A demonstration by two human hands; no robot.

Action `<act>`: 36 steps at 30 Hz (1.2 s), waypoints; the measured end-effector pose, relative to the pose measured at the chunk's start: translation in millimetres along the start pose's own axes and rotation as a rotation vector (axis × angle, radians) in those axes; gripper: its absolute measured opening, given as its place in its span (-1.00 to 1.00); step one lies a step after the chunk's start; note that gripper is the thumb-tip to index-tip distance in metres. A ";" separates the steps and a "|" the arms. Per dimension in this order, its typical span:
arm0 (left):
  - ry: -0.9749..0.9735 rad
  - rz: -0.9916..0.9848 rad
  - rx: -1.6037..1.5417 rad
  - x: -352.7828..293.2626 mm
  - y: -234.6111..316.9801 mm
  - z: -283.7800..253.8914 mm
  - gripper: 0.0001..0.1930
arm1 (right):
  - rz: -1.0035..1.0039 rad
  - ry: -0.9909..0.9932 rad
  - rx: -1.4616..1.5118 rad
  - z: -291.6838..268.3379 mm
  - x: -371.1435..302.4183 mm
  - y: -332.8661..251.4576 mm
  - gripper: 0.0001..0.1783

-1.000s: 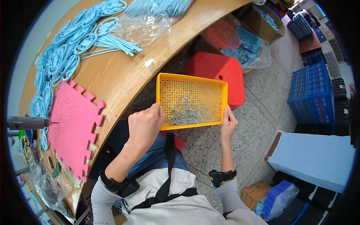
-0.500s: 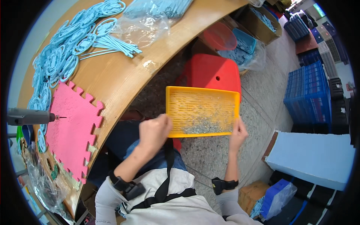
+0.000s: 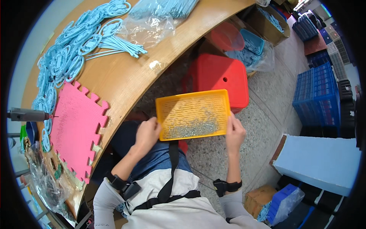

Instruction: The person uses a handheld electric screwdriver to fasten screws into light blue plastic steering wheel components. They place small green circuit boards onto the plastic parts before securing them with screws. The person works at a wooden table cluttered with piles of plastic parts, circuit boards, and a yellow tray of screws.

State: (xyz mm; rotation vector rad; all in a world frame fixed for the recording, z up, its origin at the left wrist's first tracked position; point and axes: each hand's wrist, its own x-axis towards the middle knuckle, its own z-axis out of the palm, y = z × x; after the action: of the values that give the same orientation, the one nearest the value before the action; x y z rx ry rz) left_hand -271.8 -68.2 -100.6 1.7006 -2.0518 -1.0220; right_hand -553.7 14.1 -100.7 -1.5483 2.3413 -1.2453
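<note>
Between my two hands I hold a yellow rectangular tray above my lap, out past the table's edge. Its floor is covered with rows of small slots or ridges. A heap of tiny silvery metal pieces, likely screws, lies mostly along the near side, with others scattered toward the right. My left hand grips the left wall near the lower corner. My right hand is closed on the right wall. The fingers under the tray are hidden.
On the wooden table lie a pink foam mat, light-blue plastic parts and a clear bag. A grey electric screwdriver points over the mat. Beyond the tray stands a red stool; blue crates stand at right.
The tray and both hands have moved left, and the tray has tilted slightly. The small metal pieces have slid toward the near left side.
</note>
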 end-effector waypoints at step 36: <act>0.061 0.126 -0.044 2.7 25.7 -0.9 -0.83 | -0.013 0.094 0.030 -26.1 17.0 -2.9 -0.70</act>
State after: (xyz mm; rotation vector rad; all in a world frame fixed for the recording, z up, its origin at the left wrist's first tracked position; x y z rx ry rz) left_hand -290.9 -69.7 -83.3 1.5403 -2.0539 -0.9559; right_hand -572.0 15.2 -75.3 -1.5315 2.3598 -1.3781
